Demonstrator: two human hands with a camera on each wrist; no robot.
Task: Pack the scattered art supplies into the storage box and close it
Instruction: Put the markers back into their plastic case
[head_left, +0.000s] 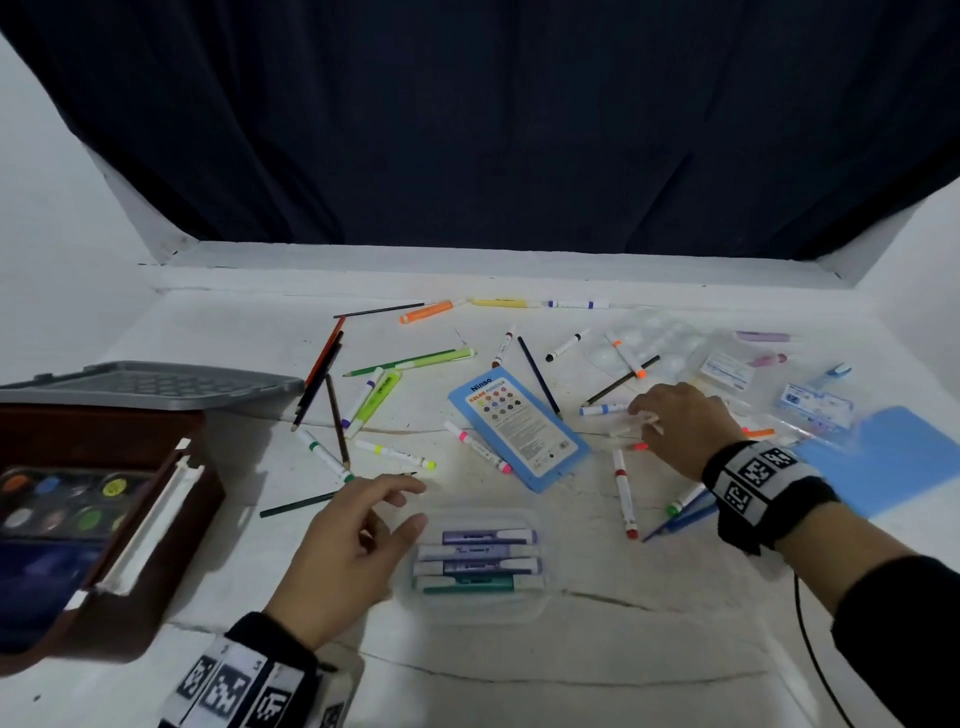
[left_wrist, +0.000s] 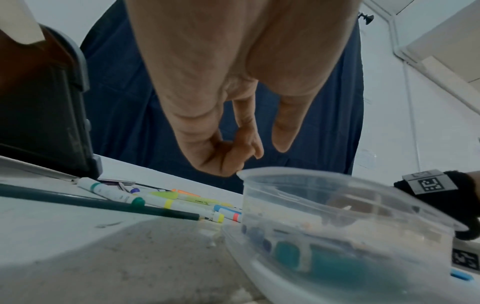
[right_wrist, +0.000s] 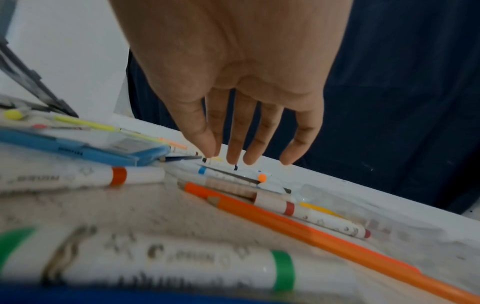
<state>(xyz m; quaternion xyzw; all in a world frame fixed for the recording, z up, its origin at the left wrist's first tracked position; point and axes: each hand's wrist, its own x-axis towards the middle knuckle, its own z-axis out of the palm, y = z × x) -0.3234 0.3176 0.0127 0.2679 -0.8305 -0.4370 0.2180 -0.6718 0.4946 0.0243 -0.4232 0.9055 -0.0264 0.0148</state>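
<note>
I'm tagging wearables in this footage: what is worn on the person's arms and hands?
Both hands are bare. The right hand has a black wristband carrying white tiles printed with black square codes, and a thin black cable hangs down from it. The left hand has a matching black band with coded white tiles. A black sleeve covers the right forearm.

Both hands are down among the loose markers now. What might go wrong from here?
1. The left hand hangs by the rim of the clear tub of markers; a nudge may tip or slide it.
2. The right hand reaches into crossed pens; its fingers may roll the blue-banded marker away.
3. The storage box already holds a paint palette, so long pencils may block its lid.
</note>
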